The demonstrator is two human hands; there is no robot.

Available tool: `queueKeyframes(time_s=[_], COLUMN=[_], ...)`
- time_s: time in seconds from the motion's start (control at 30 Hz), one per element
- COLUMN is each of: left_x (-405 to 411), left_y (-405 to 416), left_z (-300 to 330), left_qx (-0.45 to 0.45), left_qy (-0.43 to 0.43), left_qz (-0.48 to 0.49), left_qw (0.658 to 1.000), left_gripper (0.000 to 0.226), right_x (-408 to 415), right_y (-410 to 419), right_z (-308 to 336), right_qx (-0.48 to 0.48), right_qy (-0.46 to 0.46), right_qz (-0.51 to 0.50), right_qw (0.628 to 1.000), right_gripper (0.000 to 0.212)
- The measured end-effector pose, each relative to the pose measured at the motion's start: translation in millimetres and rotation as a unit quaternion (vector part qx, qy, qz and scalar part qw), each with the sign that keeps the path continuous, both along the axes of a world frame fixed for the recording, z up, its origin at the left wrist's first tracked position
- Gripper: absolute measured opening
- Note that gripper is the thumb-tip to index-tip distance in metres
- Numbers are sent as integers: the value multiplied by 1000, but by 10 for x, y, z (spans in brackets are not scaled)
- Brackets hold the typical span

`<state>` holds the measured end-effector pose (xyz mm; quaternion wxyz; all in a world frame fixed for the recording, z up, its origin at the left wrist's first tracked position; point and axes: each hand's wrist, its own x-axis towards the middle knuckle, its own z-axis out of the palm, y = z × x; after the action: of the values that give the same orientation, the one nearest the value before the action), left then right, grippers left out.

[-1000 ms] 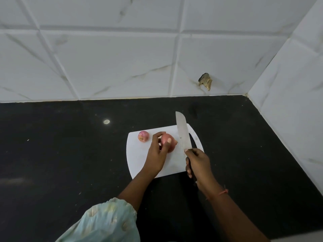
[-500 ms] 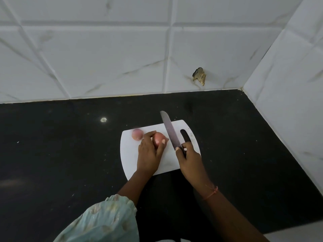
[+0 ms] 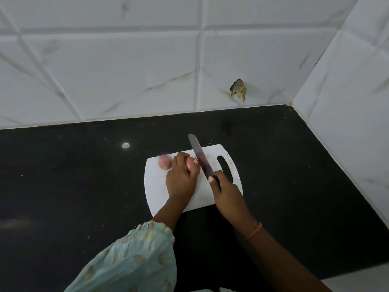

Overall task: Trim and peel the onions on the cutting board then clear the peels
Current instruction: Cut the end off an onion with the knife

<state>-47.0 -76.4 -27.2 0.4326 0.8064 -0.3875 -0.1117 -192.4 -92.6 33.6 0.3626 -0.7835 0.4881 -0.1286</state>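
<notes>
A white cutting board (image 3: 212, 194) lies on the black counter. My left hand (image 3: 181, 179) presses a pink onion (image 3: 189, 162) down near the board's far edge, covering most of it. A second, smaller pink onion (image 3: 164, 162) sits loose just to the left, close to my thumb. My right hand (image 3: 226, 190) grips the dark handle of a knife (image 3: 201, 157). Its blade slants up and to the left and rests against the right end of the held onion, beside my left fingertips.
The black counter (image 3: 73, 197) runs back to a white tiled wall (image 3: 126, 70) and a side wall (image 3: 353, 114) on the right. A chipped hole (image 3: 239, 89) marks the back tile. The board's handle slot (image 3: 225, 168) lies right of the knife.
The knife has swung from upright and apart from the onion to slanting left, its blade now against the onion's right end. My left hand has closed further over the onion.
</notes>
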Motion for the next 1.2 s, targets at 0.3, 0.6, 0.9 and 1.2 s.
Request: queueKeyframes(time_s=[0.3,0.6,0.9,1.2], left_x=[42,38,37,36], left_y=[8,8,-5,-30], left_z=[-55,-76,-108,-110], left_qx=[-1,-1,-3,21], left_qy=[4,-21,5,1], left_qz=[-14,-48,-53,-49], left_qw=[1000,999,999,999], left_gripper=[24,39,52,42], right_x=[-9,41,208,225], right_y=[-9,-44,-50,-95], right_z=[112,219,223,215], right_qx=[-50,-106,-110,-93], right_qy=[100,206,222,230], right_qz=[10,28,26,28], right_qw=[994,972,968,968], right_gripper=[34,34,33,32])
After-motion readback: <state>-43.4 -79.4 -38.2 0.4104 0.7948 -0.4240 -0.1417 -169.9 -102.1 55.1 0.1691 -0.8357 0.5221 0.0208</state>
